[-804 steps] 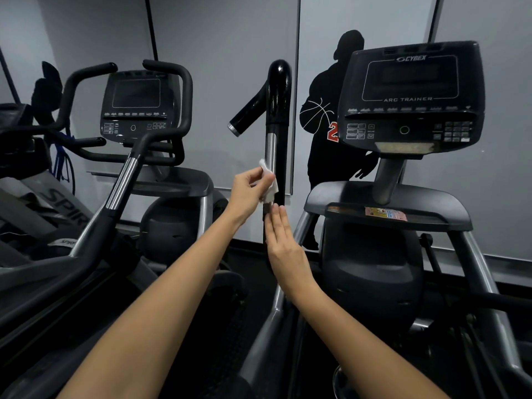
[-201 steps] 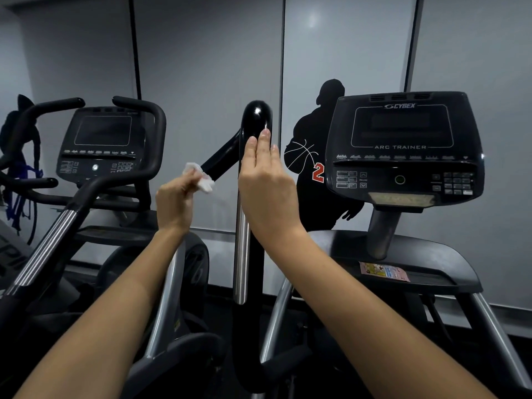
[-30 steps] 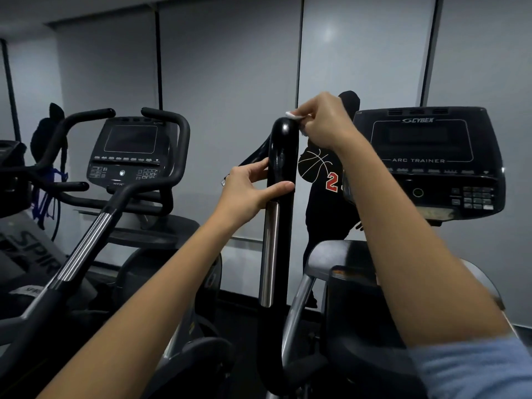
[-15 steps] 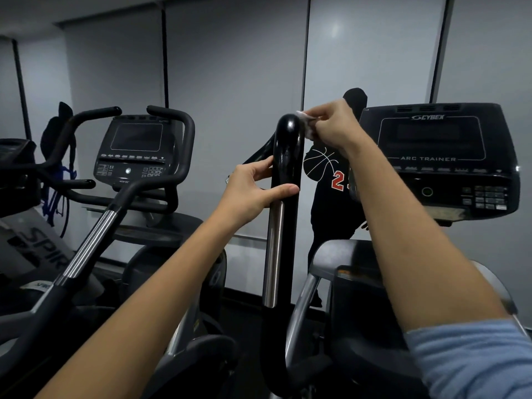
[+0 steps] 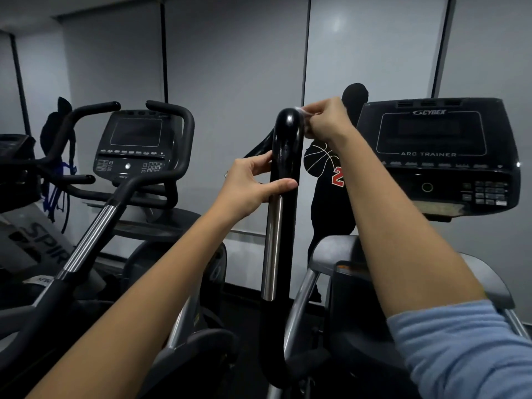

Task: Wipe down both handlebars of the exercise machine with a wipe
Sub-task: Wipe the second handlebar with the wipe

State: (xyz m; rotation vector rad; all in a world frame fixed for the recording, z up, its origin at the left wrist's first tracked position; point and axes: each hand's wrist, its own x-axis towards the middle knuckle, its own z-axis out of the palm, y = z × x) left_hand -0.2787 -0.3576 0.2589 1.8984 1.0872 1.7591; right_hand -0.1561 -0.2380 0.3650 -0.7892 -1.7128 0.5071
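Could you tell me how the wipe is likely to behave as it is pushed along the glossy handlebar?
The wipe, bunched small in the right hand, is probably limp and light. It should glide over the shiny handlebar, which the left hand steadies.

The wipe (image 5: 302, 111) is mostly hidden inside the right hand (image 5: 326, 120), only a blurred pale scrap showing at its ten o'clock. The handlebar (image 5: 285, 151) runs out of frame at six o'clock, and the left hand (image 5: 249, 188) covers part of it.

The glossy black handlebar (image 5: 283, 156) stands upright at centre, its top curved over, a chrome strip below. A small white wipe (image 5: 302, 112) touches its tip at 1 o'clock.
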